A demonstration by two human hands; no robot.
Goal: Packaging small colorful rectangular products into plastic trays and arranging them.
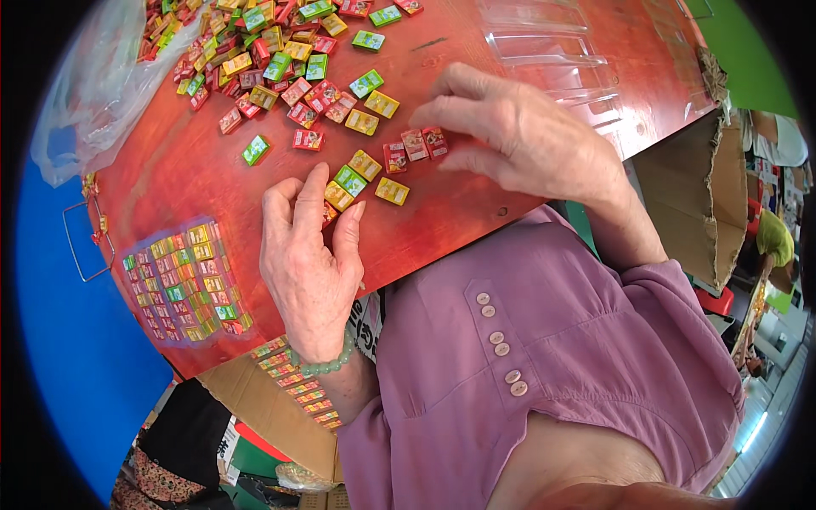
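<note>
My left hand [310, 246] is by the table's near edge, thumb and forefinger on either side of a short slanting row of small boxes. A red box, partly hidden, sits between those fingers; beyond it come a yellow box [338, 195], a green box [349, 180] and another yellow box [365, 165]. My right hand [527, 132] hovers with curved, spread fingers around three red boxes [415, 144] standing side by side; whether it touches them I cannot tell. One loose yellow box [392, 191] lies between the two hands.
A heap of small coloured boxes [272, 64] covers the far left of the red table [459, 246], beside a clear plastic bag [93, 110]. A wrapped block of boxes [187, 285] lies at the left. Clear plastic trays [548, 51] are far right; open cartons [693, 204] stand below the edge.
</note>
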